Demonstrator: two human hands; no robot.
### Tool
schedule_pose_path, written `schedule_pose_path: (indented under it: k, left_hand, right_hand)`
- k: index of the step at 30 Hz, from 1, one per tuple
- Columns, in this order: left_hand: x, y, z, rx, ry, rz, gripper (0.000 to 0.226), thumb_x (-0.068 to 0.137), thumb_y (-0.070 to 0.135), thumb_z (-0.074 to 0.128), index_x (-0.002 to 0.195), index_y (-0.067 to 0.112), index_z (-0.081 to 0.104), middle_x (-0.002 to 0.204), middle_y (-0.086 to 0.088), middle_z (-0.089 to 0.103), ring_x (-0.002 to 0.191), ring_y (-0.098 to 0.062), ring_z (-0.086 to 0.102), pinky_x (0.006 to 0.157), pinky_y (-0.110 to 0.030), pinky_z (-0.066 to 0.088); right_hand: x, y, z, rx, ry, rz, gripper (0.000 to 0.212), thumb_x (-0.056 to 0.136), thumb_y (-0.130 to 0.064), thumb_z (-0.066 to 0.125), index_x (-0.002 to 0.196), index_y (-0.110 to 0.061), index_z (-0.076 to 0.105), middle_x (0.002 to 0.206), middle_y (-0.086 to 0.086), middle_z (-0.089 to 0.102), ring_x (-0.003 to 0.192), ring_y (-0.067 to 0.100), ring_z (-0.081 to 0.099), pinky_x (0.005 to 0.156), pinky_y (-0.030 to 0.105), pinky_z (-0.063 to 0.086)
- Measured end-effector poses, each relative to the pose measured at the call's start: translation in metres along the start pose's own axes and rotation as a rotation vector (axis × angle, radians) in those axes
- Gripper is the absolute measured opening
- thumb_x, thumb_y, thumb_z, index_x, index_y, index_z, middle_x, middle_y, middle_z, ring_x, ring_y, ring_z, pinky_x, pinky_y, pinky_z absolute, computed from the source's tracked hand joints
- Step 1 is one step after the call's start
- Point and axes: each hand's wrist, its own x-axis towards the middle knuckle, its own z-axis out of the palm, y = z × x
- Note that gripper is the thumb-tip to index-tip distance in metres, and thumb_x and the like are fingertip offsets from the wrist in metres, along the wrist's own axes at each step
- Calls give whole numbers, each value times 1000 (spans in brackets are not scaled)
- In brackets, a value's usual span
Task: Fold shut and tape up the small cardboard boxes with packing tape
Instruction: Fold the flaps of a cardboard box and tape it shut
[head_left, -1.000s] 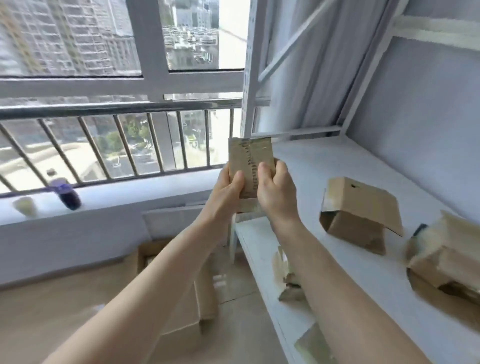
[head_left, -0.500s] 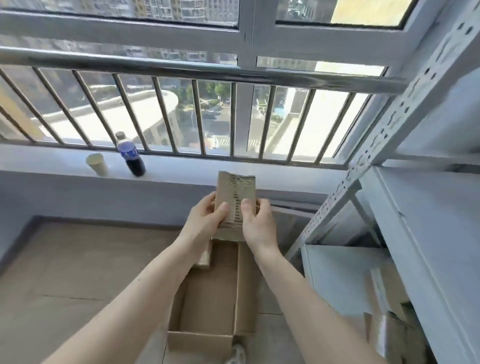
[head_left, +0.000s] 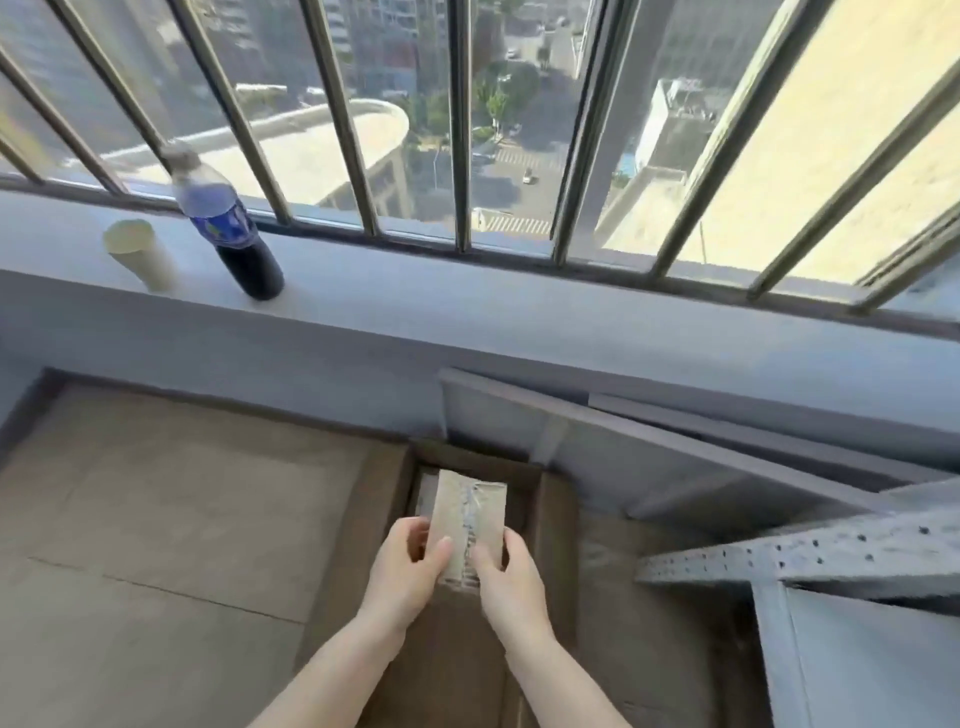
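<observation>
Lowered from window height, the small flat brown cardboard box with a strip of clear tape down its seam (head_left: 470, 525) now hangs directly over the large open brown carton on the floor (head_left: 558, 525), its long axis pointing away from the person. Both hands pinch its near end, the left hand (head_left: 408, 569) and right hand (head_left: 511, 577) equally close, thumbs on top. Nothing stands between box and carton; a grey perforated metal shelf frame (head_left: 810, 556) lies to the right, a dark cola bottle (head_left: 228, 228) and pale paper cup (head_left: 137, 254) far off on the sill.
</observation>
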Motion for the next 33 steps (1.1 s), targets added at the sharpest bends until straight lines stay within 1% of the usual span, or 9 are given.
schedule_pose_path:
  k: [3, 5, 10, 13, 15, 21, 24, 30, 33]
  left_hand:
    - [59, -50, 2, 122, 29, -15, 23, 94, 22, 68, 116, 22, 62, 112, 8, 69, 108, -12, 65, 93, -33, 52]
    - [97, -82, 2, 260, 63, -24, 30, 94, 33, 65, 122, 26, 61, 117, 8, 66, 117, -15, 59, 95, -32, 47]
    - [191, -134, 2, 597, 148, -11, 47, 97, 46, 56, 141, 28, 53, 150, -8, 39, 141, -31, 29, 114, -40, 28]
    - [242, -150, 4, 688, 175, 57, 61, 100, 44, 53, 154, 22, 35, 164, -11, 16, 150, -32, 13, 120, -44, 22]
    - [271, -158, 5, 716, 157, 118, 73, 101, 39, 53, 160, 17, 16, 167, -10, 9, 152, -32, 11, 122, -44, 20]
    - [330, -187, 1, 836, 188, 257, 90, 94, 38, 64, 161, 17, 8, 166, -7, 19, 147, -31, 28, 115, -38, 31]
    - [342, -195, -1, 850, 227, 321, 91, 94, 37, 65, 161, 15, 9, 166, -7, 19, 148, -31, 27, 119, -39, 27]
    - [341, -196, -6, 826, 203, 279, 88, 95, 38, 63, 161, 13, 10, 167, -7, 15, 151, -29, 19, 122, -39, 22]
    - [326, -187, -9, 765, 230, 187, 81, 95, 37, 62, 159, 10, 20, 164, -10, 25, 147, -33, 28, 119, -42, 26]
  right_hand:
    - [52, 29, 32, 55, -37, 65, 32, 101, -30, 54, 132, -36, 52, 124, -12, 63, 112, 9, 60, 96, 31, 50]
    - [91, 47, 56, 109, -53, 108, 28, 101, -29, 55, 126, -41, 53, 115, -16, 65, 105, 8, 64, 94, 38, 56]
    - [194, 99, 120, 103, -21, 103, 30, 97, -34, 56, 126, -26, 62, 107, -11, 68, 103, 16, 65, 93, 44, 55]
    - [244, 116, 148, 122, -4, 111, 45, 95, -37, 56, 139, -27, 56, 123, -4, 67, 113, 20, 64, 98, 44, 53]
    - [267, 115, 160, 120, 8, 96, 36, 98, -30, 56, 134, -25, 58, 123, -1, 67, 111, 21, 63, 99, 41, 52]
    - [322, 122, 187, 37, 65, 70, 43, 102, -24, 53, 144, -18, 45, 131, 8, 61, 111, 25, 60, 81, 26, 46]
    - [336, 128, 199, -7, 70, 14, 51, 101, -25, 54, 149, -19, 37, 139, 9, 54, 125, 28, 54, 100, 31, 42]
    - [328, 130, 191, -12, 58, 43, 62, 99, -38, 56, 152, -18, 34, 146, 10, 50, 133, 30, 49, 109, 36, 40]
    - [304, 126, 174, 2, 75, 78, 52, 98, -41, 55, 144, -18, 44, 139, 7, 56, 126, 28, 54, 105, 38, 43]
